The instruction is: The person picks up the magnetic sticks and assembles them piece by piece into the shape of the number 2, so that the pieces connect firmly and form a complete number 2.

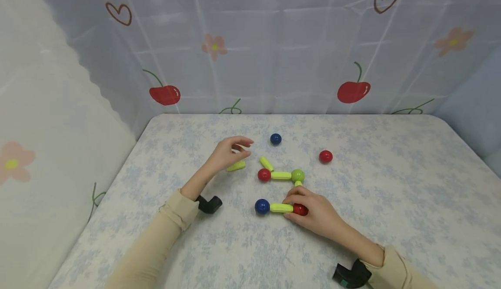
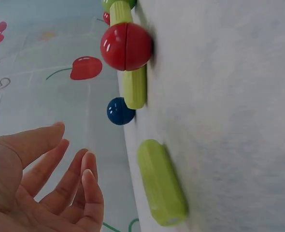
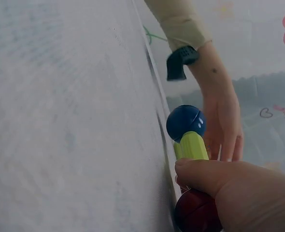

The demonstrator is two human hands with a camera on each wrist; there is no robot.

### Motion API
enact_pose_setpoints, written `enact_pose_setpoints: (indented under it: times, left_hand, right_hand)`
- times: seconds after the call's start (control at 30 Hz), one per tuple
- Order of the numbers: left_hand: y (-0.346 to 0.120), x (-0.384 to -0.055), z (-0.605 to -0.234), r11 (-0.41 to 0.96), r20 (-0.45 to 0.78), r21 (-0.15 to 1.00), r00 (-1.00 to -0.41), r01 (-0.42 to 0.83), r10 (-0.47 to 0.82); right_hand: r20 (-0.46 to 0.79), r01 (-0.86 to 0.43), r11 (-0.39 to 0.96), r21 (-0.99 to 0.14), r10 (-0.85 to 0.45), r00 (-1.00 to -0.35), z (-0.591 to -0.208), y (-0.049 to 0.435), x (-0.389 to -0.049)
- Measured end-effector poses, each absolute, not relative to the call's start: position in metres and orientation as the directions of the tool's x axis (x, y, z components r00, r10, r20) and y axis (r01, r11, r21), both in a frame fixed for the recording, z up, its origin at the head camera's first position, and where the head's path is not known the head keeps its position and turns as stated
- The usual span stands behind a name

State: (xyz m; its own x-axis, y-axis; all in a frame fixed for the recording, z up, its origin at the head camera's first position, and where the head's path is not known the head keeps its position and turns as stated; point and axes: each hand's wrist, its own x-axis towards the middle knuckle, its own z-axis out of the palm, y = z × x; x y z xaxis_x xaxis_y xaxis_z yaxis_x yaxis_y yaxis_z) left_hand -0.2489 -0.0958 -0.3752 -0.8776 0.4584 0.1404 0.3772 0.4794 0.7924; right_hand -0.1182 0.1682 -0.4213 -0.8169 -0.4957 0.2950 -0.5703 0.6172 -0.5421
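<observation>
My right hand [image 1: 318, 215] pinches a yellow-green toy rod [image 1: 281, 208] near its right end, the fingers curving round a red ball [image 1: 300, 210] there. A blue ball [image 1: 262, 206] sits on that rod's left end. Behind it, another rod [image 1: 281, 175] joins a red ball [image 1: 264, 175] to a green ball [image 1: 298, 175]; a short piece of rod runs from the green ball toward my right fingers, partly hidden. My left hand [image 1: 231, 152] hovers with loosely bent fingers and holds nothing. Beside it lies a loose rod [image 2: 162, 182].
A blue ball [image 1: 275, 139] and a red ball [image 1: 325, 156] lie apart farther back on the patterned table [image 1: 391, 184]. Another rod [image 1: 266, 164] slants by the joined red ball. A printed curtain [image 1: 274, 45] hangs behind the table's far edge.
</observation>
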Motion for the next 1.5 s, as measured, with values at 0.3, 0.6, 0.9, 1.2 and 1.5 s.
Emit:
enact_pose_setpoints:
  times: [0.3,0.6,0.9,1.2,1.5]
  left_hand:
    - [-0.032,-0.313,-0.369,0.630,-0.027,0.687,-0.853,0.363,0.521]
    - [-0.014,-0.321,-0.383,0.682,-0.102,0.626,-0.827,0.379,0.553]
    - [-0.029,-0.319,-0.382,0.643,-0.179,0.689,-0.781,0.334,0.598]
    - [-0.058,-0.315,-0.382,0.559,-0.267,0.768,-0.637,0.313,0.724]
    - [-0.061,-0.313,-0.390,0.520,-0.203,0.723,-0.579,0.456,0.790]
  right_hand:
    - [0.255,-0.541,0.632,-0.556,-0.489,-0.834,-0.421,0.169,-0.117]
    - [0.248,-0.534,0.632,-0.561,-0.487,-0.837,-0.420,0.169,-0.116]
    - [0.252,-0.538,0.634,-0.555,-0.489,-0.835,-0.420,0.168,-0.117]
    - [0.279,-0.562,0.622,-0.545,-0.498,-0.821,-0.421,0.168,-0.118]
    - [0.271,-0.559,0.621,-0.550,-0.500,-0.822,-0.422,0.168,-0.118]
